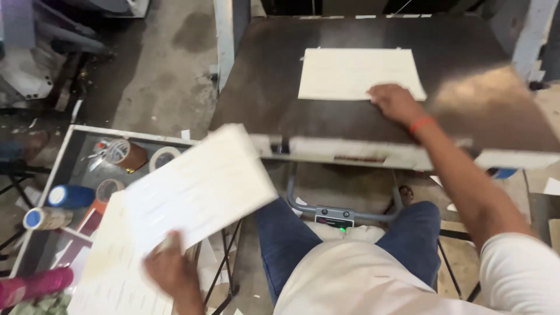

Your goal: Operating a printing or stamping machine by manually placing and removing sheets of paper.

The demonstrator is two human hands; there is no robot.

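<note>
The workplace is a concrete floor with a dark brown table point(262, 87) set before the seated person, its front edge pale and worn. A metal frame with a small green lamp point(341, 228) sits between the person's knees below that edge.

A pale sheet point(344, 73) lies flat on the table, well back from the front edge. The right hand point(396, 102) rests on the near right corner of this sheet, fingers spread and pressed flat; it pins the sheet and does not clasp it. A red band point(421, 123) circles the right wrist.

The left hand point(169, 271) is closed on the lower edge of a second pale sheet point(198, 186), held tilted in the air to the left of the table. This sheet is blurred; faint printed rows show, but their content cannot be told. Just under it a stack of similar sheets point(111, 268) lies on the tray.

Judged from these positions, the step in hand is feeding: one sheet is seated on the table while another is lifted from the stack. The next move calls for a level carry and square alignment.

The tray point(64, 153) at left has a pale rim. It holds a brown tape roll point(125, 153), a white tape roll point(163, 156), a blue-capped cylinder point(70, 196), a second cylinder with a blue end point(44, 218) and a pink tube point(35, 284).
</note>
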